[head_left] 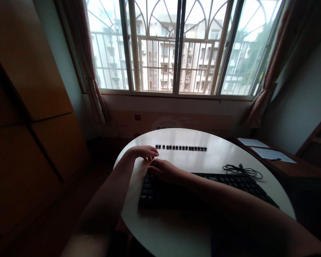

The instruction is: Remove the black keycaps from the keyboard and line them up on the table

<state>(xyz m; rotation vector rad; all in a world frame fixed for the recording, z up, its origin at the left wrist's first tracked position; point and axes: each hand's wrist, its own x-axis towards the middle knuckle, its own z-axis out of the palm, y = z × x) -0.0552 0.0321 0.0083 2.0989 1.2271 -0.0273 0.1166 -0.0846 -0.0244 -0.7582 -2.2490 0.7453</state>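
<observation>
A black keyboard (173, 194) lies on the round white table, partly covered by my right forearm. Over its far left corner is my right hand (163, 169), fingers closed in a pinch. Thin wires, like those of a wire keycap puller (159, 156), stick up from its fingertips, and something small and dark shows there. My left hand (146, 152) hovers just beyond, fingers curled and thumb side close to the wires; what it pinches, if anything, is too small to make out. Behind the hands, several black keycaps (180, 147) stand in a row.
A coiled black cable (242, 171) rests beyond the keyboard's right part. The white table (219, 157) has a curved edge. At right, a lower brown desk (302, 169) carries paper sheets (273, 155) and a pen (275, 159). Wooden cabinets (42, 150) stand at left, with a barred window behind.
</observation>
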